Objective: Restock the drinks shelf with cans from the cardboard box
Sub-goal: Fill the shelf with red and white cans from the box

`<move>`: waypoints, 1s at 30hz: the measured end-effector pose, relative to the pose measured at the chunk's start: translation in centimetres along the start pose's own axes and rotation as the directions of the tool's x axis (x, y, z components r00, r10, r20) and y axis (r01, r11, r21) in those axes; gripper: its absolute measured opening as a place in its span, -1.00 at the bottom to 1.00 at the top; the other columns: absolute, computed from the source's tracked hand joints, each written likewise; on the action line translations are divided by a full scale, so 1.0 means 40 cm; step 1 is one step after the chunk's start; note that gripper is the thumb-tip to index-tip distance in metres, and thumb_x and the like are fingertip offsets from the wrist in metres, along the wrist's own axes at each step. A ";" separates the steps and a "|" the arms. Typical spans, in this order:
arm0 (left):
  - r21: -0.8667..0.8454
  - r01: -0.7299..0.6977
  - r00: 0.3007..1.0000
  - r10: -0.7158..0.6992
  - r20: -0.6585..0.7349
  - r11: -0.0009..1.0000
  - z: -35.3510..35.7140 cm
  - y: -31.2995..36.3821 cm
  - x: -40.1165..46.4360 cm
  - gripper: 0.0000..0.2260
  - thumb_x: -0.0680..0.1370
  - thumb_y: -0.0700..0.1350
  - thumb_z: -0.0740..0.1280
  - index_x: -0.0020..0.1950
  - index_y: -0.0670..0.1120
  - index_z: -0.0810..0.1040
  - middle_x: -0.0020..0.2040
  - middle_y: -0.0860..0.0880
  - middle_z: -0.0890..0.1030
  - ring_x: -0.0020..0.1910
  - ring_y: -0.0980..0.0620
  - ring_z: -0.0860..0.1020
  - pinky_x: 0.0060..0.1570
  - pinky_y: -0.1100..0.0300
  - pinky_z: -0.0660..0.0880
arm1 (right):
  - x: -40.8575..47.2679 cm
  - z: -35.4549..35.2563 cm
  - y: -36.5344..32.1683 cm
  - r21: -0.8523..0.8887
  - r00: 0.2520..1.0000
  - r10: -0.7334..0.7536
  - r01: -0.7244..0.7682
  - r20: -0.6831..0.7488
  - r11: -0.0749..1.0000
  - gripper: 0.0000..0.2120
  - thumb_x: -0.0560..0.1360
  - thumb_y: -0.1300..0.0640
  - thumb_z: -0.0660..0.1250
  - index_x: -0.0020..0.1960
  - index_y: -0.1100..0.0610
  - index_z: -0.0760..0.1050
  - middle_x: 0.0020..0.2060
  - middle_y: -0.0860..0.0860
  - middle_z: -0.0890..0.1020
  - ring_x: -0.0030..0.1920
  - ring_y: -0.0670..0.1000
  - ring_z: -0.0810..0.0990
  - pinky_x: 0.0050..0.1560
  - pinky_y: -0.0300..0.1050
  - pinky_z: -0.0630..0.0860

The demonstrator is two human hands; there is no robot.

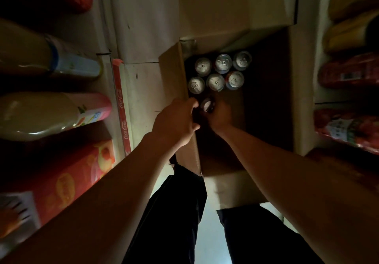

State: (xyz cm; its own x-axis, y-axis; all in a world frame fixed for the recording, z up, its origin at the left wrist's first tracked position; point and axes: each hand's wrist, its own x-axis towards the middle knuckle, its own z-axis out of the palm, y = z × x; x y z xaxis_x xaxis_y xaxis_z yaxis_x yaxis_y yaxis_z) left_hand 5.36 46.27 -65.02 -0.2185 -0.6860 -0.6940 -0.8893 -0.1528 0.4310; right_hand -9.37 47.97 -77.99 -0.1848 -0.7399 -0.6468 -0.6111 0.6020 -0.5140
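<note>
An open cardboard box [266, 91] stands on the floor below me, its flaps folded outward. Several cans [219, 73] stand upright in its far left corner, silver tops showing. One more can [207, 104] sits nearer to me, between my two hands. My right hand [220, 116] reaches into the box and wraps around this can from the right. My left hand [177, 120] rests over the box's left wall, its fingers curled in beside the same can; whether it holds anything is hidden in the dark.
Shelves flank the narrow aisle. On the left lie large drink bottles [51, 114] and an orange carton [67, 181], with a red shelf strip [122, 107] along the edge. Red and yellow packs [352, 71] fill the right shelf. My dark-trousered legs [174, 212] stand beside the box.
</note>
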 end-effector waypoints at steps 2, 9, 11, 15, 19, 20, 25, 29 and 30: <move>0.024 0.012 1.000 -0.012 0.028 1.000 -0.015 0.020 -0.026 -0.39 0.46 0.03 0.49 0.43 0.08 0.30 0.33 -0.06 0.43 0.27 -0.08 0.49 0.16 0.12 0.41 | -0.077 -0.072 -0.019 0.076 1.000 -0.002 0.003 -0.017 0.997 -0.57 0.35 0.13 0.54 0.18 0.16 0.54 0.02 0.07 0.67 0.06 0.03 0.63 0.04 -0.22 0.47; -0.088 -0.148 0.984 0.155 0.083 0.985 -0.152 0.225 -0.153 0.06 0.11 0.02 0.66 0.52 -0.09 0.23 0.43 -0.12 0.37 0.42 -0.08 0.35 0.39 0.04 0.32 | -0.384 -0.474 -0.151 0.443 0.999 0.000 -0.015 0.035 0.896 -0.56 0.30 0.25 0.59 0.11 0.02 0.55 -0.06 -0.03 0.64 -0.09 0.07 0.70 -0.25 0.19 0.67; -0.074 -0.288 0.943 0.296 0.151 0.955 -0.224 0.348 -0.211 0.10 0.10 0.02 0.68 0.53 -0.09 0.21 0.45 -0.05 0.36 0.40 -0.02 0.36 0.38 0.09 0.32 | -0.495 -0.635 -0.222 0.515 1.000 -0.021 0.007 0.022 0.857 -0.55 0.33 0.26 0.58 0.15 0.04 0.54 -0.02 0.01 0.62 -0.10 0.12 0.69 -0.26 0.17 0.67; -0.081 -0.477 0.857 0.483 0.178 0.875 -0.405 0.613 -0.355 -0.20 0.22 -0.11 0.65 0.40 0.01 0.40 0.17 0.13 0.51 0.13 0.14 0.51 0.08 0.29 0.41 | -0.705 -0.937 -0.362 0.604 0.995 -0.057 0.094 -0.081 0.791 -0.64 0.39 0.23 0.53 0.12 0.01 0.54 0.00 0.06 0.62 -0.18 0.02 0.68 -0.42 -0.06 0.61; -0.057 -0.655 0.756 0.654 -0.032 0.754 -0.588 0.887 -0.583 -0.43 0.15 -0.08 0.61 0.07 0.16 0.48 -0.07 0.17 0.60 -0.12 0.22 0.57 -0.15 0.27 0.49 | -0.968 -1.221 -0.505 0.504 0.952 -0.157 0.273 -0.261 0.819 -0.65 0.47 0.16 0.45 0.21 -0.03 0.46 -0.02 -0.01 0.58 -0.25 -0.01 0.63 -0.46 -0.07 0.57; -0.041 -0.680 0.732 0.675 -0.093 0.732 -0.622 0.948 -0.644 -0.46 0.13 -0.07 0.60 0.01 0.14 0.46 -0.09 0.16 0.61 -0.13 0.18 0.58 -0.13 0.18 0.52 | -1.036 -1.277 -0.534 0.488 0.935 -0.173 0.312 -0.308 0.815 -0.63 0.47 0.14 0.44 0.22 -0.07 0.44 -0.07 -0.07 0.57 -0.26 -0.06 0.60 -0.41 -0.03 0.59; -0.029 -0.854 0.503 0.811 -0.297 0.519 -0.707 1.198 -0.903 -0.50 0.16 -0.07 0.58 0.01 0.10 0.47 -0.14 0.15 0.57 -0.16 0.18 0.57 -0.19 0.24 0.50 | -1.332 -1.478 -0.624 0.355 0.782 -0.187 0.464 -0.595 0.812 -0.35 0.32 -0.08 0.57 0.32 -0.08 0.39 -0.04 -0.17 0.63 -0.06 -0.23 0.62 -0.03 -0.32 0.53; 0.037 -0.903 0.392 0.855 -0.340 0.428 -0.714 1.367 -1.056 -0.35 0.12 0.00 0.63 0.13 0.06 0.44 0.03 0.10 0.56 -0.01 0.07 0.56 -0.10 0.18 0.51 | -1.505 -1.569 -0.643 0.336 0.556 -0.042 0.558 -0.830 0.759 -0.43 0.36 0.04 0.57 0.27 0.05 0.39 -0.10 -0.13 0.64 -0.13 -0.24 0.64 -0.14 -0.35 0.52; 0.023 -0.923 0.358 0.879 -0.314 0.384 -0.710 1.419 -1.097 -0.33 0.12 0.03 0.63 0.15 0.06 0.43 0.06 0.09 0.55 0.01 0.08 0.56 -0.09 0.20 0.50 | -1.550 -1.600 -0.633 0.309 0.490 -0.017 0.578 -0.872 0.755 -0.46 0.36 0.08 0.57 0.23 0.07 0.39 -0.10 -0.12 0.64 -0.14 -0.24 0.63 -0.14 -0.36 0.52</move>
State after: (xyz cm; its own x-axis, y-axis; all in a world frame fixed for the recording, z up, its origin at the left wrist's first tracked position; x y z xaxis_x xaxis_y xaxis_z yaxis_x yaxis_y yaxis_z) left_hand -24.11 47.51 6.26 -0.7339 -0.6035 0.3117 -0.1494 0.5911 0.7926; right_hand -31.69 59.40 11.18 -0.7508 -0.6346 0.1834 -0.3302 0.1201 -0.9362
